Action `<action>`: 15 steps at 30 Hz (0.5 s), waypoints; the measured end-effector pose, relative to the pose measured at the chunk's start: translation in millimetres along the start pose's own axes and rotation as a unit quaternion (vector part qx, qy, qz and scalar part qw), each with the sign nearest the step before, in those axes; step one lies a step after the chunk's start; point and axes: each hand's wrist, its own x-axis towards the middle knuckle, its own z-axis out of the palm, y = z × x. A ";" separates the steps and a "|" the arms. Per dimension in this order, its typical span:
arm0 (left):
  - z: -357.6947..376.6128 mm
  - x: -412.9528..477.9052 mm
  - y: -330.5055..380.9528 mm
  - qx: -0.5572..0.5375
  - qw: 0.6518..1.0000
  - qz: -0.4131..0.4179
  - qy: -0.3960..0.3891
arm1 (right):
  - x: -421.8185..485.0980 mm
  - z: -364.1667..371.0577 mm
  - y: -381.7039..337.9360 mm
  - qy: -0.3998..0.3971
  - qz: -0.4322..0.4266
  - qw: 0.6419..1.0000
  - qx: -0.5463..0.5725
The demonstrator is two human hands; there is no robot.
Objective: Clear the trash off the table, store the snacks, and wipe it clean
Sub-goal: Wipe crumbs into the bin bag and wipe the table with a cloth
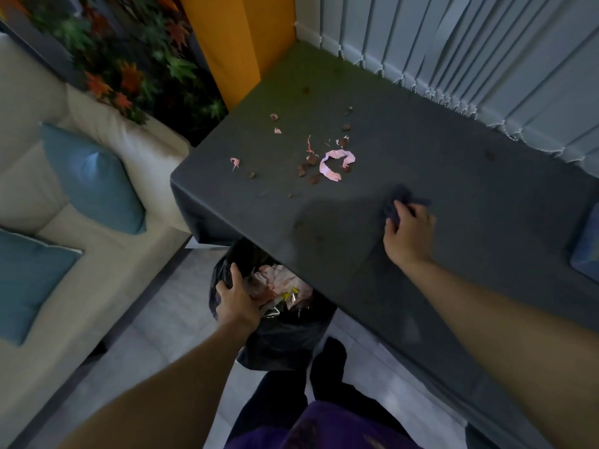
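Dark grey surface [453, 176], cloth-covered. Lying on it: curled pink paper strip [337, 163], small pink scraps [234, 162], brown crumbs [308, 166] scattered around the strip, and a dark rag [400, 202] near the right side.

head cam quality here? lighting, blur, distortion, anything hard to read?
Head view: dim and underexposed. The dark cloth under the right hand is smeared and nearly merges with the grey table. Wide-angle bending curves the table edges and blinds. Foliage top left is blurred. Pink peel and the left hand on the black bag stay readable.
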 end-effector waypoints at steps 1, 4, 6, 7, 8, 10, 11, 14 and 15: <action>-0.5 2.2 0.9 0.003 1.000 0.001 -0.003 | -2.2 4.0 -5.3 0.001 -0.016 1.000 -0.002; -1.1 9.0 3.6 0.005 1.000 -0.004 -0.019 | -17.1 14.1 -16.2 -0.036 -0.201 0.978 0.032; -3.0 14.5 6.3 0.006 1.000 -0.005 -0.027 | -19.0 17.3 -20.1 -0.059 -0.274 0.959 0.053; -4.7 16.9 7.6 0.006 1.000 -0.002 -0.030 | -13.6 19.0 -21.7 -0.040 -0.265 0.962 0.053; -6.4 20.0 7.9 0.003 0.999 0.004 -0.032 | -4.8 21.8 -22.1 -0.011 -0.221 0.974 0.053; -11.1 25.7 7.5 -0.005 0.999 0.015 -0.030 | 16.0 22.8 -24.2 0.038 -0.095 0.994 0.041; -13.5 28.9 6.5 -0.011 0.999 0.019 -0.029 | 21.0 22.6 -27.7 0.033 -0.068 0.997 0.034; -17.7 37.5 3.5 -0.032 0.999 0.027 -0.027 | 13.8 22.4 -43.0 -0.031 -0.149 0.988 0.034; -18.4 39.5 3.4 -0.037 0.999 0.029 -0.028 | 10.6 20.0 -44.5 -0.049 -0.185 0.980 0.045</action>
